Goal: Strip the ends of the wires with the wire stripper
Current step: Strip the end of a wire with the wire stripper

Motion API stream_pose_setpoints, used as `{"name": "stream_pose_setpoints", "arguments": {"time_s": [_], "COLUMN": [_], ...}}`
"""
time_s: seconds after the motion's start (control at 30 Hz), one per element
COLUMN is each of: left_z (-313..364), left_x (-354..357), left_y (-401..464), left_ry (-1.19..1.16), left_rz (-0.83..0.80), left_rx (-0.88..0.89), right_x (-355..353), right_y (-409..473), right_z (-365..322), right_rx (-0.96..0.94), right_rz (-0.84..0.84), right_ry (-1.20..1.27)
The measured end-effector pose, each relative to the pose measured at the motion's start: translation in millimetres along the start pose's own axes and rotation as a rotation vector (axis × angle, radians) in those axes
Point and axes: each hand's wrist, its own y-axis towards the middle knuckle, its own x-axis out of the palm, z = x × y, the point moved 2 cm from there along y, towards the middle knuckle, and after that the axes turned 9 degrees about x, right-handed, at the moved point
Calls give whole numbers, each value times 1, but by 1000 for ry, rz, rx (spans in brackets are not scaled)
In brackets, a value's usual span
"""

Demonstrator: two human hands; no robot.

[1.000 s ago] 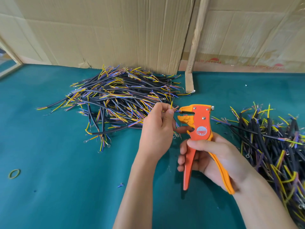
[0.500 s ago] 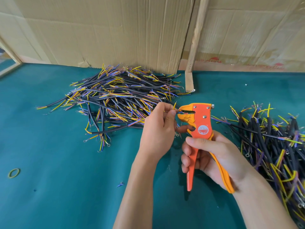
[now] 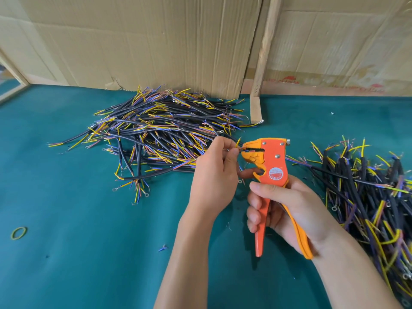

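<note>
My right hand (image 3: pixel 283 208) grips the handles of an orange wire stripper (image 3: pixel 272 166), held upright with its jaws pointing left. My left hand (image 3: pixel 214 175) pinches a short cable just left of the jaws, and a thin wire end (image 3: pixel 242 150) sits between them. A yellow wire end (image 3: pixel 238 142) of the same cable sticks up above my fingertips. Most of the held cable is hidden behind my left hand.
A large pile of black cables with yellow, blue and purple ends (image 3: pixel 160 134) lies behind my left hand. Another pile (image 3: pixel 367 190) lies at the right. Cardboard sheets (image 3: pixel 156 41) and a wooden slat (image 3: pixel 263 63) stand at the back of the teal table (image 3: pixel 78 253). A rubber band (image 3: pixel 19 233) lies at the left.
The stripper's handles have come closer together in my right hand and its jaws have closed on the wire end. Both hands have shifted slightly up and left.
</note>
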Motion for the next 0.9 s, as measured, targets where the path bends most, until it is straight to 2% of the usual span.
{"name": "stream_pose_setpoints", "arguments": {"time_s": [0.23,0.57,0.7,0.9], "left_z": [-2,-4,-6,-7], "left_x": [-1,1,1,2], "left_y": [2,2,1,1], "left_ry": [43,-19,-82,-64], "left_rz": [8,-14,-22,-32], "left_rx": [33,90,75,55], "right_x": [0,2,5,1], "right_y": [1,0,3,-2], "right_z": [1,1,-1,-4], "right_rx": [7,14,-23,-24], "right_rz": [16,50,124,84], "right_ry": [4,36,44,46]}}
